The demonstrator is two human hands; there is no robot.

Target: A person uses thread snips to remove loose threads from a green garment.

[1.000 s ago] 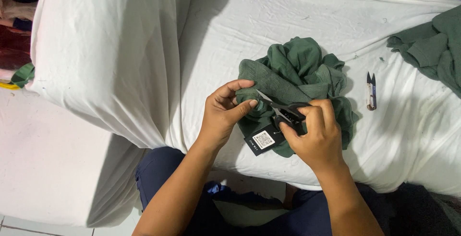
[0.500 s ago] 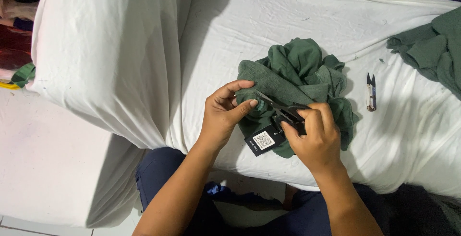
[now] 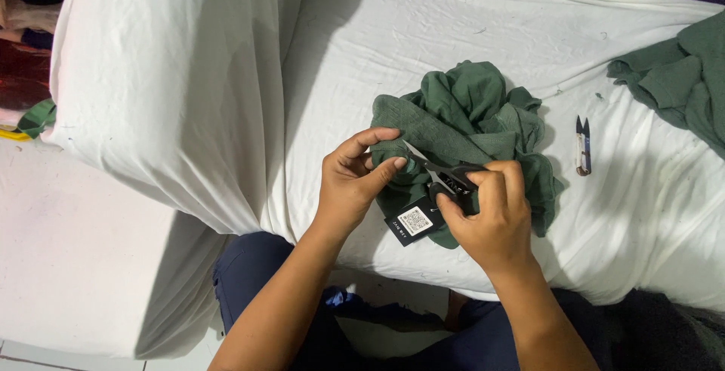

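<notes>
A: Containers first, any?

B: No real container in view. A bed (image 3: 453, 46) with a white sheet is carrying everything. A bunched green garment (image 3: 472, 110) is lying on the sheet near the front edge, and a black tag (image 3: 414, 222) with a white square label is hanging off its lower side, over the edge of the bed.

A: Left hand?

B: The left hand (image 3: 351, 186) is reaching in from below, palm turned toward the garment, thumb and forefinger pinching a fold of the green cloth. Its fingers (image 3: 370, 138) are curling over the top of that fold, so they are clenched on the cloth.

A: Right hand?

B: The right hand (image 3: 491, 216) is gripping black scissors (image 3: 442, 173), fingers closed around the handles. The blades are pointing up and left toward the left thumb, just beside the pinched fold. Can't tell if the blades are touching the cloth.

A: Anything else nearby?

B: A small thread snipper (image 3: 582, 147) is lying on the sheet to the right of the garment, apart from both hands. More green cloth (image 3: 680, 76) is lying at the far right edge. The person's lap in dark blue trousers (image 3: 249, 280) is showing below the bed edge.
</notes>
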